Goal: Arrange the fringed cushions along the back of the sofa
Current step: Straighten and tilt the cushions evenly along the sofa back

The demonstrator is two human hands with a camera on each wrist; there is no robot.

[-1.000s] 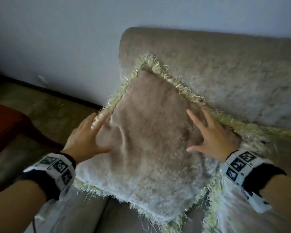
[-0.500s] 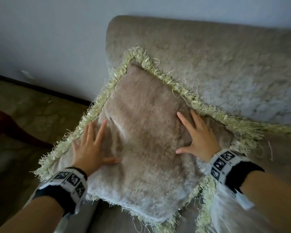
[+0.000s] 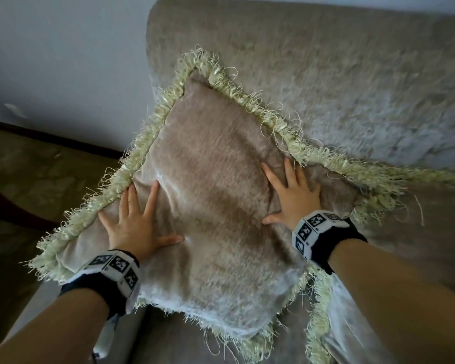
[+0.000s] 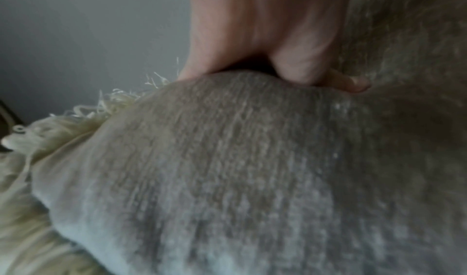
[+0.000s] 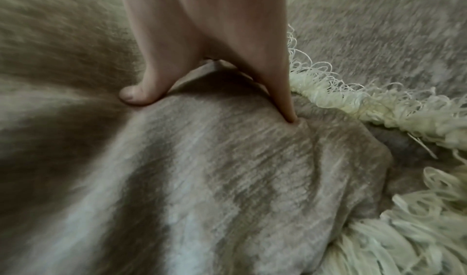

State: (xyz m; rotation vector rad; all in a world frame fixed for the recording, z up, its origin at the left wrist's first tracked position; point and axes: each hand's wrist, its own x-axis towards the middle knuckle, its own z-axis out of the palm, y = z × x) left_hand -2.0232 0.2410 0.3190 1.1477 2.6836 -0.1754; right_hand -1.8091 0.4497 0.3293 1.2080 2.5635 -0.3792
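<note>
Item: fringed cushion [image 3: 208, 206], square, beige plush cover, pale yellow looped fringe [image 3: 247, 101] on all edges. Position: propped corner-up against the sofa backrest [image 3: 326, 74] at the sofa's left end, lower edge on the seat.

Handling, by judgement: light and soft. The cover dents and creases under each fingertip, so it should yield rather than resist. The pile looks smooth and may slide against the matching upholstery. The fringe is loose and stringy, a poor place to pull. Best held flat-palmed on the face, or by the padded sides inside the fringe.

Hands: left hand [image 3: 134, 222] laid flat, fingers spread, near the left fringe. Right hand [image 3: 292, 195] likewise flat and spread, near the upper right edge. Both press; neither grasps.

Adjacent: second fringed cushion [image 3: 334, 324], partly seen at lower right, touching the first. Grey wall [image 3: 63, 48] behind.
</note>
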